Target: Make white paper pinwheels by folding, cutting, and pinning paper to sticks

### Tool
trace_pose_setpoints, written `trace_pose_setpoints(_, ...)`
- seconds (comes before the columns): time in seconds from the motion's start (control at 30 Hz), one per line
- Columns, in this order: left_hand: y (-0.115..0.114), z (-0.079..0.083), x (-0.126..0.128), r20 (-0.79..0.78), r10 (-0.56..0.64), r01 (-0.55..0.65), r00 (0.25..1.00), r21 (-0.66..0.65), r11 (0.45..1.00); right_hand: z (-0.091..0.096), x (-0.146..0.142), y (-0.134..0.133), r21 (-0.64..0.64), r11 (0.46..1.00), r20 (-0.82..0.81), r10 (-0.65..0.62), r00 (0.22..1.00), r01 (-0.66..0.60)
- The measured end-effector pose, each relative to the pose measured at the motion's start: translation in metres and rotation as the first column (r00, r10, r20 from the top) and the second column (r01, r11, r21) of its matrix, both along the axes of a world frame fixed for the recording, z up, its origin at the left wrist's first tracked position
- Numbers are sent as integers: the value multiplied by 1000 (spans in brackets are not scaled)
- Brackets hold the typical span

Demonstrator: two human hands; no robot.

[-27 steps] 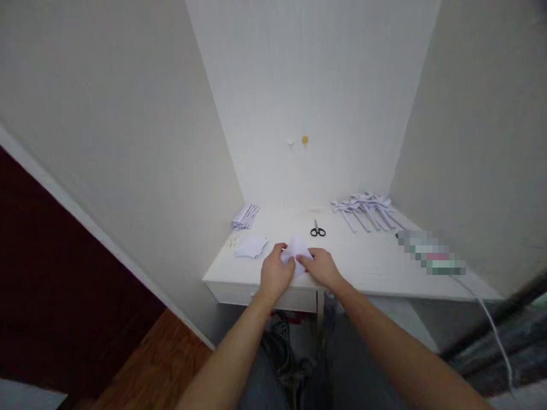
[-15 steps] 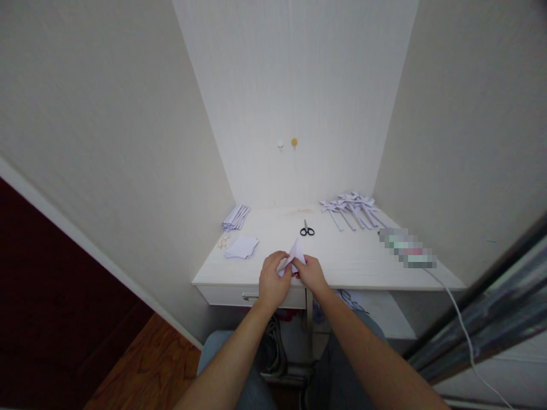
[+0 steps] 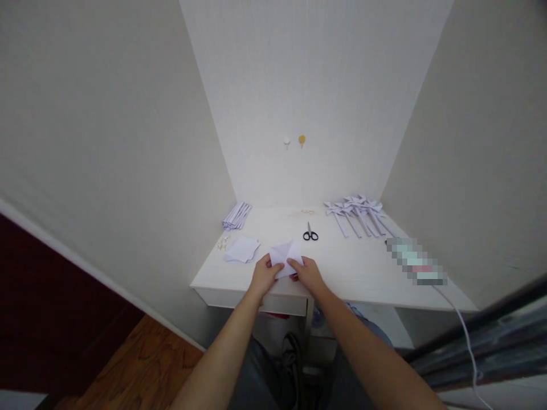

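1. The square white sheet of paper (image 3: pixel 287 252) is in the lower centre of the frame, above the near edge of the white, flat-topped table (image 3: pixel 359 273).
2. The bare left hand (image 3: pixel 264 276) pinches the sheet's left side, thumb on top and fingers curled beneath; the grip is narrow.
3. The bare right hand (image 3: pixel 307 275) pinches the right side likewise. The two thumbs sit close together near the sheet's middle.
4. Lines run from the upper part of the sheet toward the thumbs; whether they are cuts or creases, I cannot tell.
5. The step in hand appears to be shaping this one sheet by hand, with no finished form reached. The black-handled metal scissors (image 3: pixel 310 235) lie untouched just beyond it.
6. As I judge it, the next move calls for one hand to steady the sheet's middle while the other guides a corner, pressing lightly, since thin paper could crumple or slip.
7. A loose stack of white paper sheets (image 3: pixel 242 249) lies left of the hands; white paper pinwheels on sticks (image 3: pixel 359 209) lie right of centre, well apart from them.
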State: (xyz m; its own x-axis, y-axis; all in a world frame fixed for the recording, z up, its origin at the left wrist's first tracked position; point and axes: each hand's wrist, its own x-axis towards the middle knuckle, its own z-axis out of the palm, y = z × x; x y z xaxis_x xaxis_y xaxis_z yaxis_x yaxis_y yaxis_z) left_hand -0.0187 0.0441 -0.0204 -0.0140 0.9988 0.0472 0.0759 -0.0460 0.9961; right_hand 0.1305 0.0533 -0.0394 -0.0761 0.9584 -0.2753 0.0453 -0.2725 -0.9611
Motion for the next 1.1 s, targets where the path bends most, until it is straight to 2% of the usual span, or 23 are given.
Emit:
trace_pose_setpoints(0.17, 54, -6, 1, 36, 75, -72, 997, -72, 995, -1, -5, 44, -38, 999, -76, 3, 997, -6)
trace_pose_setpoints(0.3, 92, -10, 3, 52, 100, -96, 994, -75, 993, -1, 8, 82, -44, 999, -107, -7, 994, 2)
trace_pose_setpoints(0.47, 119, -14, 2, 113, 49, -37, 992, -103, 994, -3, 25, 118, -26, 998, -141, -58, 988, 55)
trace_pose_setpoints(0.57, 122, -15, -1, 166, 7, 16, 986, -138, 990, -5, 30, 124, -10, 996, -182, -90, 979, 90)
trace_pose_setpoints(0.73, 119, -17, -4, 218, -24, 56, 976, -139, 989, 0, 38, 118, -11, 994, -294, -106, 950, 107)
trace_pose_setpoints(0.9, 115, -20, -1, 215, 19, -1, 976, -86, 996, 11, 41, 108, -53, 997, -366, -65, 928, 50)
trace_pose_setpoints(1.1, 98, -21, -2, 204, 34, -20, 978, -70, 997, 13, 39, 89, -32, 998, -341, 36, 939, -50)
